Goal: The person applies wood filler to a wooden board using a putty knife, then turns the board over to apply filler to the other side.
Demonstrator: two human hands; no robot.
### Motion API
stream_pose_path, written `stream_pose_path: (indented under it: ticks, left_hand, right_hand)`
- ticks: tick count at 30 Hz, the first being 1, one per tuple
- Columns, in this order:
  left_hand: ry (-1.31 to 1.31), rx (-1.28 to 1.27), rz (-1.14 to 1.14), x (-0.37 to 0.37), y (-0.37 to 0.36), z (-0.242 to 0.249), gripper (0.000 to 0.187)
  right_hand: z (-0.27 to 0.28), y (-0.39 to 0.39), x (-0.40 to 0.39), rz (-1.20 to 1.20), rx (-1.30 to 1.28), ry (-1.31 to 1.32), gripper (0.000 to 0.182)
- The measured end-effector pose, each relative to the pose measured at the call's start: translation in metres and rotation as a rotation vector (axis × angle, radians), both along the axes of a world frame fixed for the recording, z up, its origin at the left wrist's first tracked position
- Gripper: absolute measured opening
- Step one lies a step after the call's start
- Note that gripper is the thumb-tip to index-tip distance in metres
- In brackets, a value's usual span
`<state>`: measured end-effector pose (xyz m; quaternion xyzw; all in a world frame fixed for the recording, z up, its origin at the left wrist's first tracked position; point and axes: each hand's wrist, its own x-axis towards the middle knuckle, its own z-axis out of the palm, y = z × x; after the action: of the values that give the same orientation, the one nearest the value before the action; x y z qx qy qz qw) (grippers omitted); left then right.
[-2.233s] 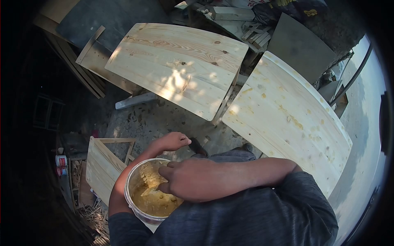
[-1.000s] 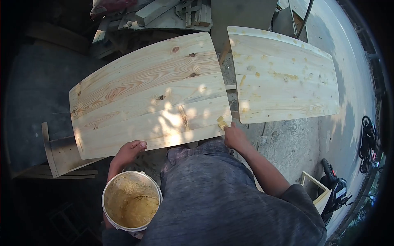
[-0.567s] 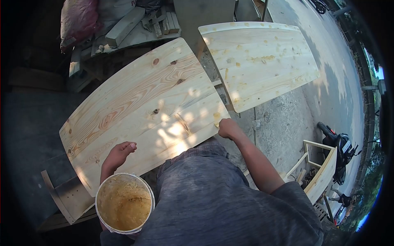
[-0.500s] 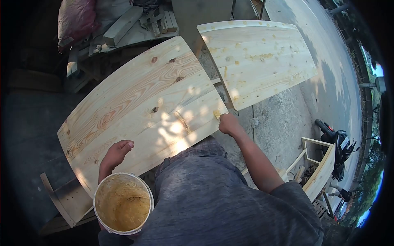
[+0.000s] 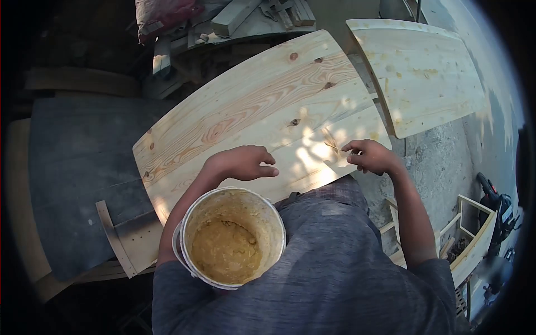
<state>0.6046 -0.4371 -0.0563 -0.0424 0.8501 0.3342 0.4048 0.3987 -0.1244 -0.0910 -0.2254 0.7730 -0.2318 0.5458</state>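
My left hand [image 5: 245, 162] hovers over the near side of a pale wooden panel [image 5: 234, 106], its fingers loosely bent and the thumb apart, holding nothing visible. Against my left forearm hangs a white bucket [image 5: 276, 223] with yellowish putty [image 5: 226, 251] inside; how it is held up is hidden. Over the panel's right part, my right hand [image 5: 371, 156] pinches a thin, flat scraper [image 5: 333, 147], seen nearly edge-on. Dark knots and a narrow mark [image 5: 329, 135] show in the wood near it. A small yellow smear [image 5: 374, 135] lies near the panel's right edge.
A second panel [image 5: 427, 84] with yellow patches stands at the upper right. Scrap wood [image 5: 240, 17] and a sack [image 5: 164, 17] lie at the back. A dark board [image 5: 84, 167] is on the left. On the lower right are a wooden frame [image 5: 474, 245] and a motorbike [image 5: 502, 218].
My right hand has left the panel's right edge and moved inward toward the narrow mark. My left hand has reached farther over the panel, its fingers opening. The view has shifted left.
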Motion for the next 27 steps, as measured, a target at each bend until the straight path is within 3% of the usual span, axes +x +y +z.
stream_pose_path:
  ticks: [2,4,6,8,11,14,18,20,23,26,27]
  left_hand:
    - [-0.265,0.005,-0.207,-0.028,0.011,0.067,0.046]
    - [-0.265,0.067,-0.26,-0.043,0.009,0.103,0.045]
    - [-0.235,0.058,-0.316,-0.054,0.005,0.115,0.045]
    - [-0.222,0.141,-0.33,-0.064,0.003,0.104,0.045]
    - [-0.189,0.208,-0.307,-0.075,0.01,0.061,0.045]
    - [-0.235,0.211,-0.337,-0.092,0.027,0.015,0.049]
    - [-0.292,0.283,-0.325,-0.108,0.045,-0.04,0.058]
    - [-0.254,0.223,-0.386,-0.116,0.053,-0.041,0.065]
    - [-0.201,0.195,-0.368,-0.118,0.06,-0.04,0.067]
    - [-0.171,0.173,-0.345,-0.115,0.06,-0.03,0.068]
    - [-0.179,0.172,-0.35,-0.115,0.059,-0.027,0.069]
  right_hand:
    - [0.071,-0.027,0.032,-0.129,-0.249,-0.186,0.036]
    - [0.142,-0.04,0.056,0.113,-0.465,-0.011,0.033]
    - [0.172,-0.049,0.081,0.333,-0.943,0.322,0.036]
    - [0.225,-0.053,0.106,0.517,-0.686,0.407,0.035]
    - [0.229,-0.079,0.118,0.817,-0.831,0.504,0.032]
    - [0.197,-0.111,0.139,1.049,-0.661,0.528,0.021]
    - [0.162,-0.135,0.17,1.262,-0.658,0.488,0.01]
    - [0.147,-0.145,0.177,1.379,-0.61,0.352,0.01]
    - [0.14,-0.146,0.181,1.4,-0.623,0.47,0.01]
    - [0.135,-0.145,0.181,1.288,-0.928,0.635,0.012]
    - [0.132,-0.146,0.185,1.329,-0.862,0.575,0.013]
